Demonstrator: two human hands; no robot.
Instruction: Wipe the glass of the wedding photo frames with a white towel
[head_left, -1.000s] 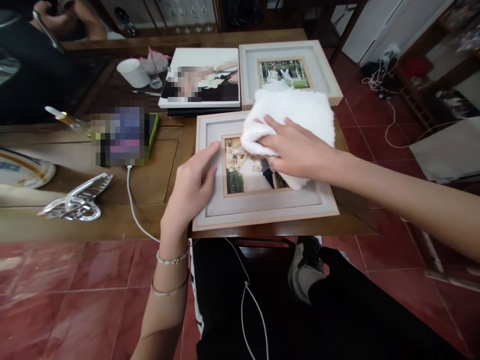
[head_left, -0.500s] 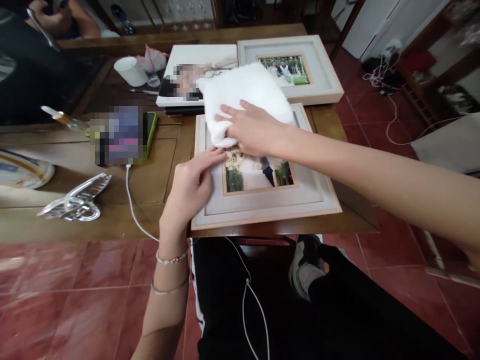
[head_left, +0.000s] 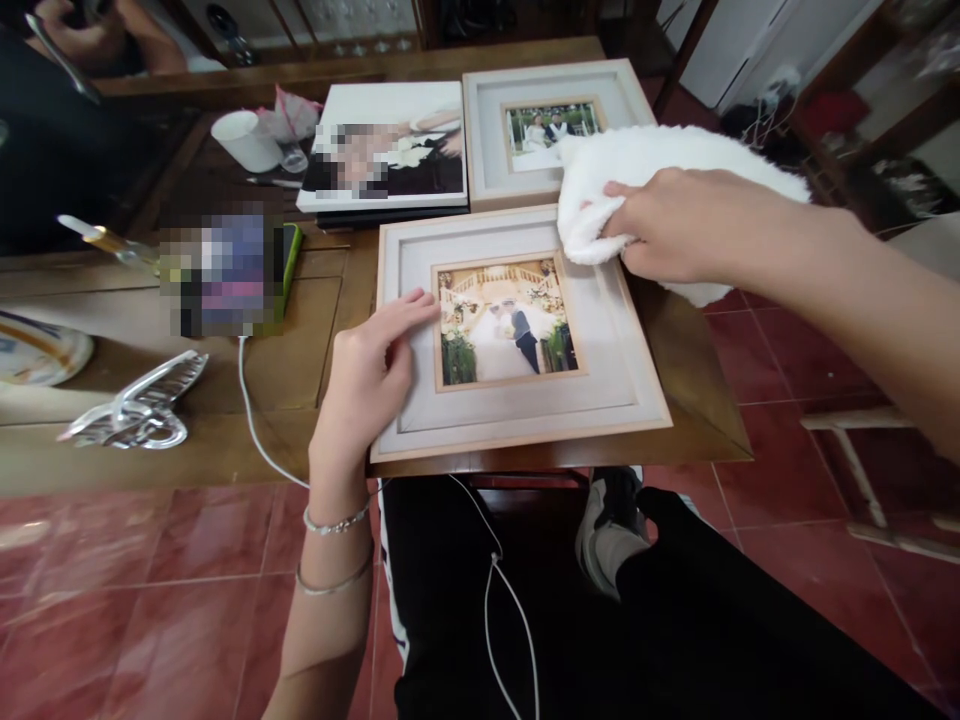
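Note:
A pale wooden photo frame [head_left: 600, 385] with a wedding picture lies flat at the near edge of the wooden table [head_left: 300, 350]. My left hand [head_left: 367, 375] rests flat on its left border, fingers stretched toward the picture. My right hand [head_left: 675, 225] grips a fluffy white cloth [head_left: 645, 160] at the frame's upper right corner. The cloth also drapes over the corner of a second framed photo [head_left: 487, 130] behind.
Behind lie a canvas print [head_left: 390, 150], a white cup [head_left: 244, 140] and a phone [head_left: 289, 250] on a white cable [head_left: 251, 420]. A silver foil shape [head_left: 135, 415] and a plate [head_left: 37, 350] sit at left. Red tiled floor surrounds the table; my legs are below.
My right hand swept the cloth from the frame's upper left across to its upper right corner, uncovering the whole picture. My left hand stayed on the frame's left border.

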